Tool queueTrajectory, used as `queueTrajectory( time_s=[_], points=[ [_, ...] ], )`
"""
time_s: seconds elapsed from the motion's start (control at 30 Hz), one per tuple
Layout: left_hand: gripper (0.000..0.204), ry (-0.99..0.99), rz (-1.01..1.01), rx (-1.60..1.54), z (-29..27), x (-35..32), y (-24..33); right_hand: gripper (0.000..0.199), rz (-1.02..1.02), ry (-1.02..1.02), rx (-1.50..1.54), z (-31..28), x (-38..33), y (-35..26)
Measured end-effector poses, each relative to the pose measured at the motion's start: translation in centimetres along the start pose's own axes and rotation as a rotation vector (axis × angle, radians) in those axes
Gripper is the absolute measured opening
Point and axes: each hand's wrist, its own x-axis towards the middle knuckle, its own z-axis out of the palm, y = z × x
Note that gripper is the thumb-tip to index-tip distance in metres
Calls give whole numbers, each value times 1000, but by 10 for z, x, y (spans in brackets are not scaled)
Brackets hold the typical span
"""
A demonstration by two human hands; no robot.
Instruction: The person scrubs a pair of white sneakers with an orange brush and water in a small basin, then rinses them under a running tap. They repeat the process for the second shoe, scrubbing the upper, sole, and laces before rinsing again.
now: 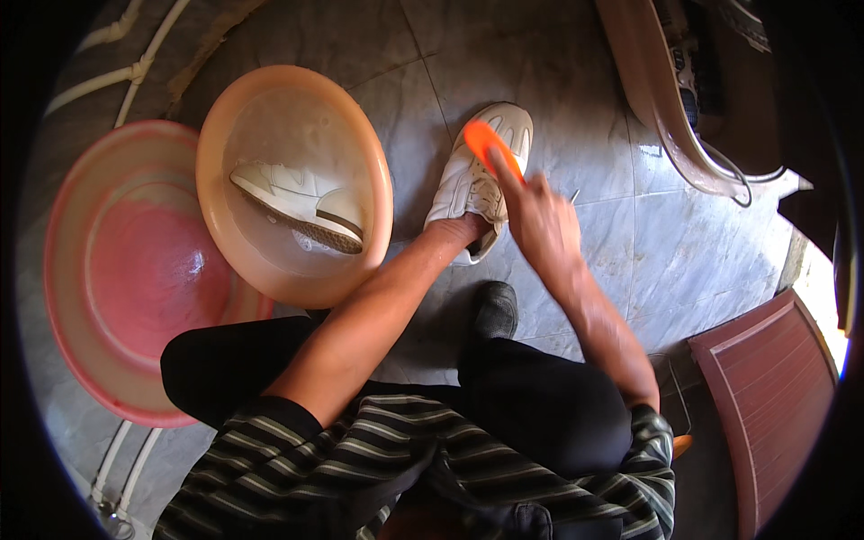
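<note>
White laced sneaker (475,175), wet-looking.

There were two white sneakers: one (475,175) on the tiled floor and one (297,205) lying in soapy water. One orange brush (490,147) showed above the first sneaker. Plastic basins numbered three: a peach one (369,153) holding the second sneaker, a red one (72,270) beside it, and a third pinkish one (648,81) at the upper edge. Two bare hands were in view, the left hand (459,229) and the right hand (540,220). One black shoe (496,310) sat on the person's foot. One reddish slatted panel (774,387) stood at the right. Several white pipes ran along the left edge, their number unclear.
</note>
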Motion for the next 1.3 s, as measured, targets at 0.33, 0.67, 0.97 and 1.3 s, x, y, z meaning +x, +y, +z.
queueTrajectory(
  time_s=[0.33,0.67,0.97,1.3],
  points=[
    [56,-117,-70,-144,-7,-6,1,74,-1,58,16,-6,31,-9],
    [60,-160,-126,-316,-8,-7,4,76,-63,136,-29,-1,65,-2],
    [59,-255,-109,-230,-7,-3,6,73,-89,60,-29,1,54,-8],
    [45,62,-131,-324,7,-4,2,74,-45,92,-72,3,20,11]
  ],
)
